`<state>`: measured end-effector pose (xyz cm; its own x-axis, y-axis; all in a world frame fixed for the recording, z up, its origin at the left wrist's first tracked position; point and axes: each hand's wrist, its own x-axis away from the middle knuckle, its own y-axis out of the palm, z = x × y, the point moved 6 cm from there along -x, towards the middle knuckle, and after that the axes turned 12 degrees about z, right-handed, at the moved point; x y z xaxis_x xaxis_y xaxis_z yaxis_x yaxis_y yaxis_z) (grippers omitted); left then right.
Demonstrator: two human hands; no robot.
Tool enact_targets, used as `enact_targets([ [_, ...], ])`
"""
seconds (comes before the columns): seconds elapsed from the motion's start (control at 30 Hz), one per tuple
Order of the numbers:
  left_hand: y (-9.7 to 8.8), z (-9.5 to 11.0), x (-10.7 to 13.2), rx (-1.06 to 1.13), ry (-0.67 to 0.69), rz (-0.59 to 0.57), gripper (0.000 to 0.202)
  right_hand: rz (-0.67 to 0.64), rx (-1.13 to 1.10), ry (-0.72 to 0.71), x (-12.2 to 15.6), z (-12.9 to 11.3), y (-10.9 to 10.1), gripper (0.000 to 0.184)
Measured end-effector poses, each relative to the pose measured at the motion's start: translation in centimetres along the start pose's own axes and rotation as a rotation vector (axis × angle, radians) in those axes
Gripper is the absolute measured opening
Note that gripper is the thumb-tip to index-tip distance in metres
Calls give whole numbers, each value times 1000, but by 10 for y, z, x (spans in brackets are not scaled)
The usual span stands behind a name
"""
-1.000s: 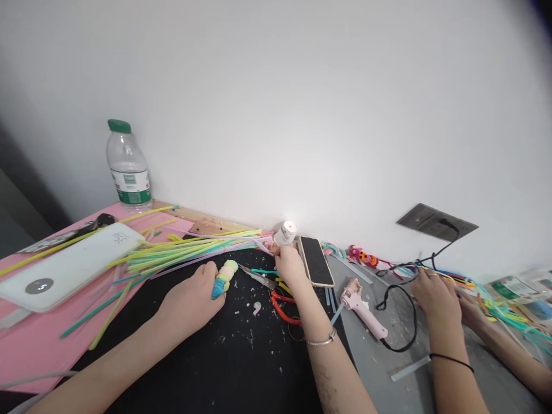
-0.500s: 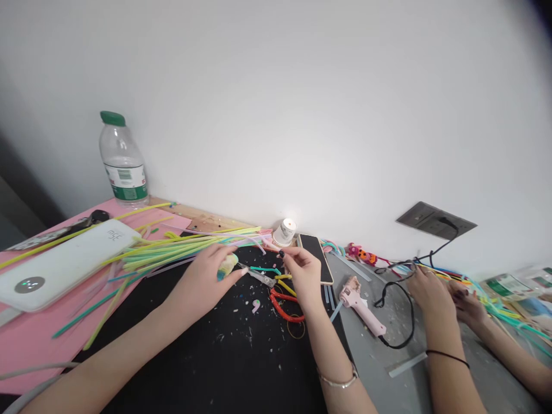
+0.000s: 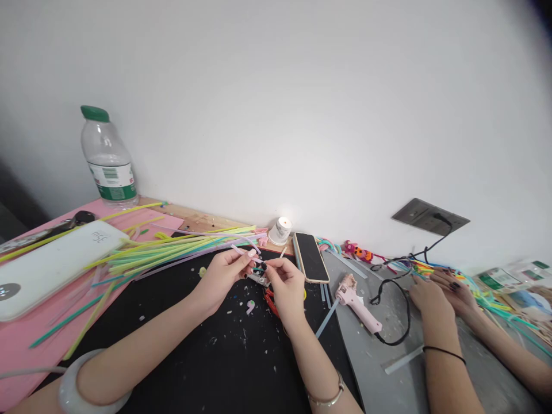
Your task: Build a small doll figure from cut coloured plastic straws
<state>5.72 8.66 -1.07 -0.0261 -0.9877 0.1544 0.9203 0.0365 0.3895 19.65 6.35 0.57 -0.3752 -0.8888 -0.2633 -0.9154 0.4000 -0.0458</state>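
Note:
My left hand [image 3: 222, 275] hovers over the black mat [image 3: 194, 351], its fingers pinched on a pale lilac pipe cleaner strand [image 3: 241, 252]. My right hand [image 3: 285, 283] is right beside it, fingertips almost touching. It pinches a small black piece [image 3: 263, 266] at the strand's near end. Scissors [image 3: 260, 280] and red-handled pliers [image 3: 270, 300] lie partly hidden under my hands. A small pink curl [image 3: 250, 307] lies on the mat just below them.
A bundle of green, yellow and lilac pipe cleaners [image 3: 172, 247] lies left, by a white power bank [image 3: 47, 264] and water bottle [image 3: 106, 161]. A lit candle [image 3: 279, 230], phone [image 3: 310, 257] and pink glue gun [image 3: 356, 298] sit right. Another person's hands [image 3: 433, 293] sort strands there.
My hands have come together over the mat. The left one let go of the blue and yellow fuzzy piece and now pinches the pale strand; the right one drew back from the candle.

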Motion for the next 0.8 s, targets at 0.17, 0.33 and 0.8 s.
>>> enact_targets([
  [0.17,2,-6,6,15,-26,-15,29,0,132,-116,5,4,0,9],
  [0.33,0,-7,11,-110,117,-32,37,-26,167,-195,11,2,3,7],
  [0.8,3,-10,15,-30,112,-94,38,-91,-192,73,6,6,6,8],
])
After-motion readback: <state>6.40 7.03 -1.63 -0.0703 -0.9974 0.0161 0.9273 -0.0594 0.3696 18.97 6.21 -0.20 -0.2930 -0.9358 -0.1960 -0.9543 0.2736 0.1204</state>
